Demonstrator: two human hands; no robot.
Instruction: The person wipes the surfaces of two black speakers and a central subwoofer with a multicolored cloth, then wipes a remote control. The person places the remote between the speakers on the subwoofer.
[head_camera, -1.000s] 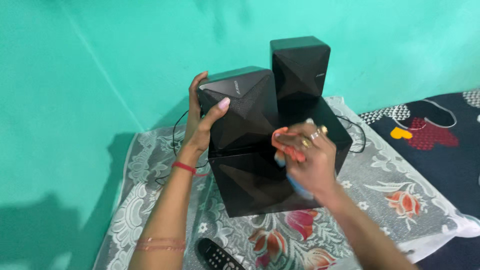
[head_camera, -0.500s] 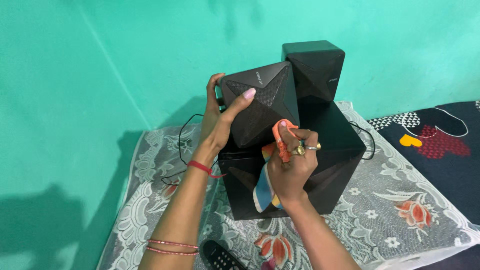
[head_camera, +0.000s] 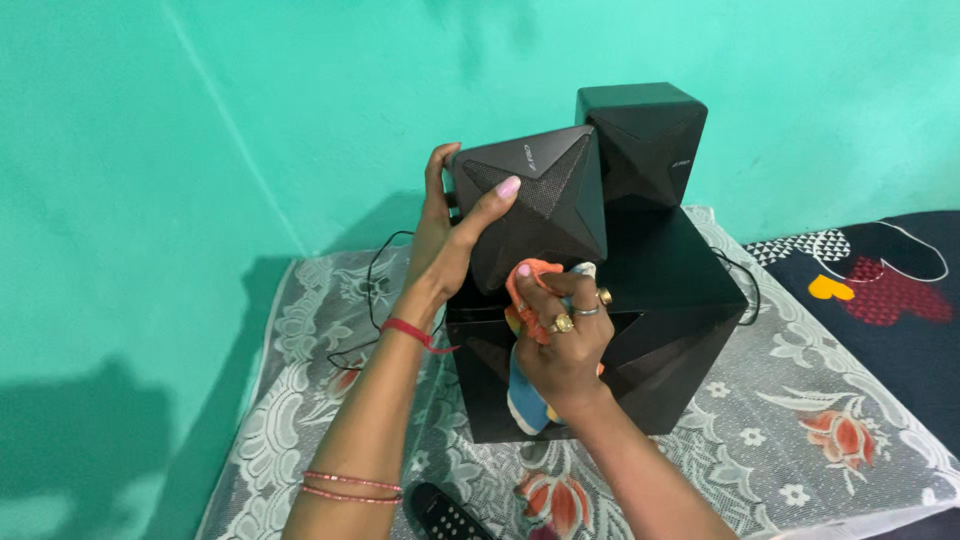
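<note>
A small black speaker (head_camera: 545, 205) with a faceted front is tilted up off the big black box speaker (head_camera: 665, 300) beneath it. My left hand (head_camera: 450, 235) grips the small speaker's left side, thumb across its front. My right hand (head_camera: 562, 345) is closed around a multicoloured cloth (head_camera: 525, 395) and presses it against the lower edge of the tilted speaker. A second small black speaker (head_camera: 640, 140) stands upright on the big box behind.
The speakers stand on a surface covered with a white lace and floral cloth (head_camera: 800, 430), against a teal wall. Black cables (head_camera: 375, 290) trail to the left. A black remote control (head_camera: 445, 515) lies at the front. Dark patterned bedding (head_camera: 890, 290) lies to the right.
My right hand with the cloth moved left and up from the big box's front to the small speaker's lower edge. My left hand kept its grip while the view shifted.
</note>
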